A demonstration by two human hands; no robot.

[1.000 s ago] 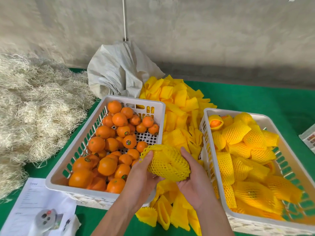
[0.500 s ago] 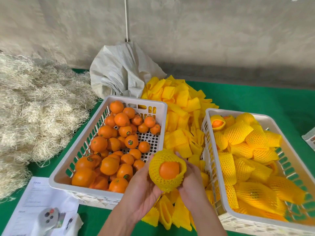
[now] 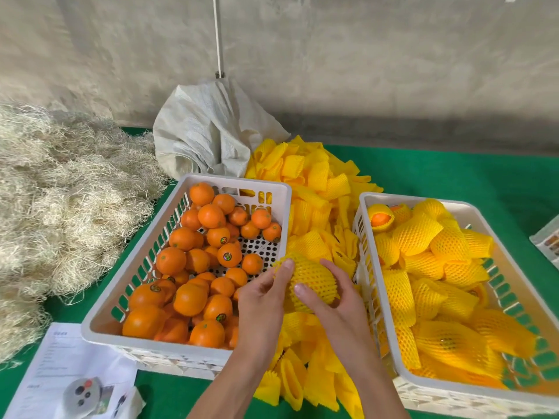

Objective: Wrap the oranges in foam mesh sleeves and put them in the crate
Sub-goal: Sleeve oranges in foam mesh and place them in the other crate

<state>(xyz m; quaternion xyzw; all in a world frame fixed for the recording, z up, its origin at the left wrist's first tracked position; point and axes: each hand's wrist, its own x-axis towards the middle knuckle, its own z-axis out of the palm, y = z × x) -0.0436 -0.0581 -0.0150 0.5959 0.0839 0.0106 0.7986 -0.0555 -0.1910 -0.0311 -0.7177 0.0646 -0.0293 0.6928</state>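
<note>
While both arms reach in from the bottom edge, the scene reads from near to far as follows:
Papers: a printed sheet point(image 3: 57, 367) lies at the near left corner of the bench point(image 3: 453, 173), with a small grey device point(image 3: 82, 394) resting on it
Left hand: the left hand point(image 3: 263, 300) grips the left side of the wrapped orange point(image 3: 314, 281), thumb up over its top edge, fingers curled behind
Right hand: the right hand point(image 3: 335, 300) curls round the same fruit from the right, thumb pressed on the front of the mesh
Task thing: the wrapped orange is held between the two crates, above the loose sleeves; its fruit is fully covered by yellow foam mesh
Loose sleeves: a heap of empty sleeves point(image 3: 314, 182) runs in a strip between the crates from the near edge to the back
Left crate: a white slotted crate point(image 3: 157, 252) holds bare oranges point(image 3: 193, 297), several bearing small stickers
Right crate: a second white crate point(image 3: 372, 267) is filled with sleeved fruit point(image 3: 423, 234); one at its far left corner shows orange peel through the open end
Straw: pale shredded fibre point(image 3: 60, 201) is piled on the left of the bench
Sack: a crumpled white woven bag point(image 3: 205, 137) sits behind the left crate
Wall: a rough grey wall point(image 3: 363, 71) closes the back, with a thin white cord point(image 3: 218, 34) hanging down it
</note>
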